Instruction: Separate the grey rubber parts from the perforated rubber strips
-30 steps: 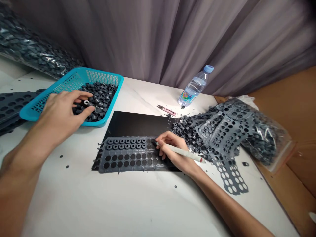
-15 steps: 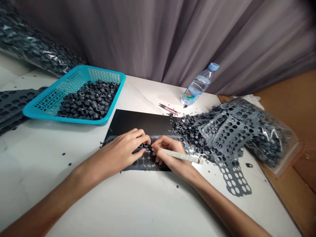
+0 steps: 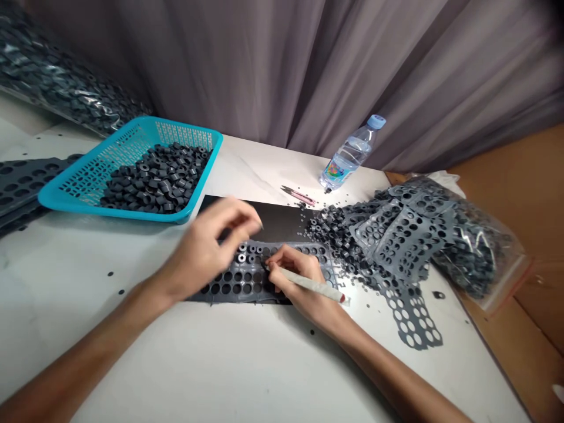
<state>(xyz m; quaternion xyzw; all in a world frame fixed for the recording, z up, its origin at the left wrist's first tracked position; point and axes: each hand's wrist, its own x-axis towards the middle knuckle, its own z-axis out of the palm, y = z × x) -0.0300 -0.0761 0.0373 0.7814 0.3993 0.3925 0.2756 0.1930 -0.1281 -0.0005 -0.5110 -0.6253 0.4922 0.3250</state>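
Observation:
In the head view, my right hand [image 3: 297, 270] grips a slim pen-like tool [image 3: 311, 283] wrapped in whitish material with a red end. Its tip is hidden at my fingers, over a dark grey rubber sheet [image 3: 247, 277] with rows of round holes. Several small rubber rings [image 3: 242, 258] sit in the sheet's upper rows. My left hand [image 3: 220, 241] is lifted above the sheet's left part, thumb and fingertips pinched together and blurred. A small dark speck shows at its fingertips, too unclear to name. The sheet lies on a black mat [image 3: 277, 222].
A blue basket [image 3: 50, 201] of rubber rings stands left. Pink-handled snips [image 3: 299, 195] and a water bottle [image 3: 350, 155] are at the back. To the right lie a heap of rings [image 3: 335, 229], punched sheets [image 3: 405, 235] and a clear bag [image 3: 484, 258]. Another full bag [image 3: 66, 82] is back left.
My left hand has risen from the sheet and moved left and up, uncovering rings and holes. My right hand stays low on the sheet with the pen-like tool, shifted slightly left.

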